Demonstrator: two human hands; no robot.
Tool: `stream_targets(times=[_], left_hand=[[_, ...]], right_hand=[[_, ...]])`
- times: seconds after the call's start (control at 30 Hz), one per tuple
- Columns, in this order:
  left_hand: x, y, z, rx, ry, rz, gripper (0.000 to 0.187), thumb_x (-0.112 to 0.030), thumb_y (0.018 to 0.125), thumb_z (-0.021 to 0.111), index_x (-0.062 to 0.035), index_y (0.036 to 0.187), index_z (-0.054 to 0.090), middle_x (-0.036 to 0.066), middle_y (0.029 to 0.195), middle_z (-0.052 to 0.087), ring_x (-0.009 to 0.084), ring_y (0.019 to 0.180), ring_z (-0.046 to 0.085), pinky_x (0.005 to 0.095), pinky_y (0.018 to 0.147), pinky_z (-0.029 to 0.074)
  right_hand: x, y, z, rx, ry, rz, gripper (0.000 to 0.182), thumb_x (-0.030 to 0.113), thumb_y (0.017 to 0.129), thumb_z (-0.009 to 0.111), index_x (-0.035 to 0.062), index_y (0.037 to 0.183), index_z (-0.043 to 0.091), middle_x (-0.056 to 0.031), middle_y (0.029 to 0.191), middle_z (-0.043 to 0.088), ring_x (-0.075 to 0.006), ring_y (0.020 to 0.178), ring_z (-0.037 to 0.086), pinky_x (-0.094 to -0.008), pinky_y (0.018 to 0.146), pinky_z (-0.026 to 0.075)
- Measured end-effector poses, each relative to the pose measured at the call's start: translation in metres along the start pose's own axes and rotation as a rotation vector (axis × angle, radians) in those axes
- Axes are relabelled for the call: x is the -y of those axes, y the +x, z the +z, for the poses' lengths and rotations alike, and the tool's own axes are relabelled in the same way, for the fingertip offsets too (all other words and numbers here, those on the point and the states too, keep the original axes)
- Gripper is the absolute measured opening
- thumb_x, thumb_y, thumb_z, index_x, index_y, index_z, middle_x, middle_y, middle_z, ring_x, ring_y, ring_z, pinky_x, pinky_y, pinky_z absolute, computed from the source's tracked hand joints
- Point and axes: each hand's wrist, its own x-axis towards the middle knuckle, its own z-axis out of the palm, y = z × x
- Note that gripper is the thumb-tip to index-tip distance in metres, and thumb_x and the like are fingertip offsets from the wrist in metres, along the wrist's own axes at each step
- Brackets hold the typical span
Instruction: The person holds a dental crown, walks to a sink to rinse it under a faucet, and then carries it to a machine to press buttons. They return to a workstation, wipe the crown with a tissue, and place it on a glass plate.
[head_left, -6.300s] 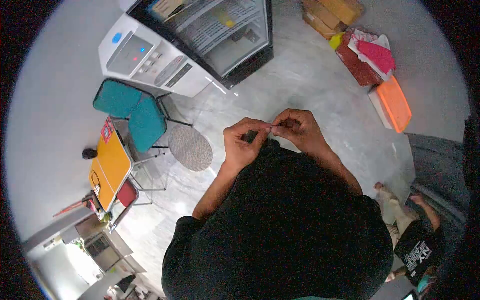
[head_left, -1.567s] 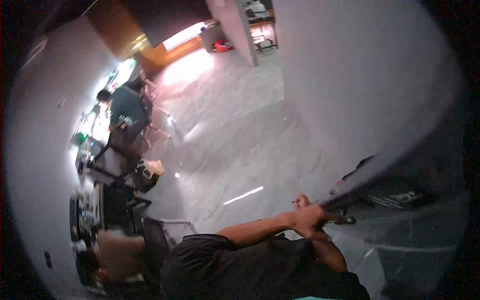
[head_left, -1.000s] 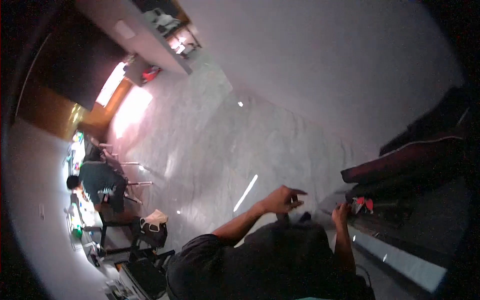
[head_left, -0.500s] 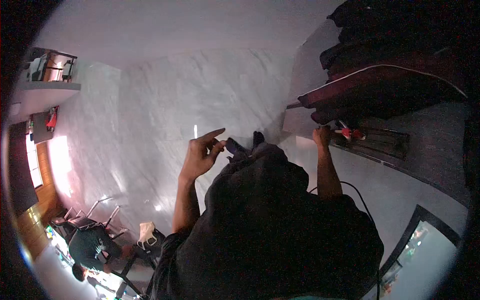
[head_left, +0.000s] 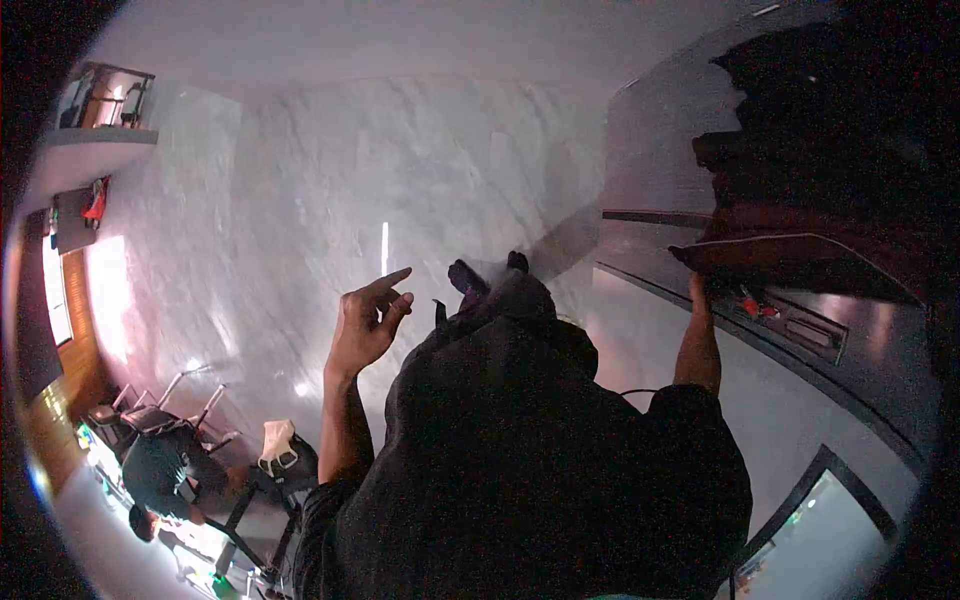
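Note:
My left hand (head_left: 365, 325) is raised over the floor, holding nothing. Its index finger points out and the thumb is apart from it. On the right, my right hand (head_left: 697, 288) is at the lower edge of a dark reddish garment (head_left: 800, 260) with thin white piping. The fingers look closed on the cloth, though its edge partly hides them. Above it are more dark clothes (head_left: 800, 110), bunched together and hard to tell apart. A small red-and-white item (head_left: 757, 306) lies on the dark ledge (head_left: 880, 400) near my right hand.
The pale marbled floor (head_left: 440, 160) spreads ahead of my feet (head_left: 468, 278). At lower left a person (head_left: 170, 470) sits by a bright desk, near a chair holding a cream bag (head_left: 279, 442). A framed glass panel (head_left: 820, 520) stands at lower right.
My right hand and the piped garment's edge have moved right together, uncovering more ledge. My left hand has shifted slightly left and down, its fingers still apart. The view has shifted a little.

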Motion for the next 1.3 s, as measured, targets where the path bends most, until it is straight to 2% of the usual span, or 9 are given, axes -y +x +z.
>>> stream_targets(times=[0.27,0.5,0.7,0.77,0.83,0.87,0.9,1.07,1.3], left_hand=[[0.046,-0.003,-0.032,-0.005,-0.008,-0.067,0.034,-0.012,0.089,0.066,0.0000,0.120,0.063,0.015,0.075,0.070,0.0139,0.056,0.058,0.0306,0.056,0.047],[0.072,0.057,-0.101,0.027,0.068,-0.006,0.036,-0.018,0.090,0.064,-0.0059,0.124,0.062,0.017,0.083,0.070,0.0236,0.064,0.065,0.0366,0.065,0.052],[0.072,0.145,-0.208,0.048,0.210,0.162,0.037,-0.022,0.089,0.061,-0.0070,0.123,0.061,0.019,0.093,0.068,0.0355,0.084,0.066,0.0461,0.075,0.052],[0.070,0.156,-0.246,0.024,0.206,0.128,0.038,-0.025,0.090,0.058,-0.0066,0.123,0.060,0.021,0.095,0.067,0.0392,0.088,0.065,0.0486,0.077,0.051],[0.085,0.180,-0.320,-0.074,0.220,0.085,0.037,-0.024,0.091,0.058,-0.0052,0.123,0.061,0.019,0.097,0.069,0.0365,0.089,0.066,0.0465,0.077,0.052],[0.094,0.181,-0.343,-0.158,0.208,0.049,0.037,-0.023,0.091,0.058,-0.0042,0.123,0.061,0.019,0.095,0.069,0.0350,0.085,0.067,0.0455,0.076,0.052],[0.107,0.183,-0.367,-0.242,0.196,0.015,0.036,-0.022,0.092,0.059,-0.0033,0.123,0.061,0.019,0.094,0.069,0.0334,0.081,0.067,0.0444,0.075,0.052],[0.181,0.172,-0.474,-0.627,-0.019,-0.231,0.035,-0.017,0.088,0.063,-0.0033,0.120,0.063,0.018,0.088,0.071,0.0312,0.078,0.069,0.0406,0.072,0.053],[0.313,0.177,-0.615,-0.788,-0.110,-0.381,0.033,-0.013,0.087,0.066,-0.0021,0.118,0.065,0.015,0.082,0.072,0.0199,0.073,0.070,0.0358,0.069,0.054]], right_hand=[[0.006,0.024,0.021,0.050,0.218,0.224,0.029,0.023,0.091,0.050,0.0055,0.111,0.062,-0.0160,0.091,0.063,-0.0276,0.077,0.058,-0.0422,0.065,0.045],[0.125,-0.007,0.110,0.387,0.835,0.508,0.029,0.024,0.093,0.049,0.0061,0.113,0.060,-0.0143,0.087,0.062,-0.0243,0.070,0.058,-0.0385,0.058,0.045],[0.465,0.031,0.156,0.853,0.966,0.184,0.029,0.025,0.094,0.049,0.0067,0.114,0.059,-0.0127,0.084,0.061,-0.0214,0.063,0.057,-0.0354,0.052,0.046],[0.615,0.013,0.095,0.856,0.754,-0.070,0.022,0.012,0.086,0.057,0.0019,0.105,0.063,-0.0115,0.062,0.056,-0.0210,0.044,0.050,-0.0338,0.041,0.039],[0.817,-0.019,0.063,0.840,0.896,-0.661,0.021,0.008,0.079,0.067,0.0002,0.099,0.064,-0.0088,0.066,0.059,-0.0185,0.051,0.056,-0.0318,0.044,0.044],[0.863,-0.114,-0.066,0.862,0.869,-0.591,0.022,0.004,0.073,0.074,-0.0002,0.093,0.065,-0.0079,0.068,0.063,-0.0177,0.057,0.059,-0.0313,0.049,0.048],[0.927,-0.120,-0.068,0.641,0.496,-0.990,0.014,0.000,0.074,0.073,-0.0018,0.086,0.066,-0.0100,0.077,0.068,-0.0178,0.065,0.063,-0.0295,0.055,0.051],[1.136,-0.281,-0.225,0.815,0.528,-1.411,0.016,0.009,0.074,0.079,0.0010,0.080,0.067,-0.0061,0.074,0.068,-0.0135,0.066,0.063,-0.0298,0.060,0.051],[1.301,-0.410,-0.292,1.021,0.667,-1.447,0.015,0.010,0.081,0.076,-0.0010,0.084,0.065,-0.0080,0.077,0.068,-0.0131,0.069,0.063,-0.0280,0.062,0.052]])
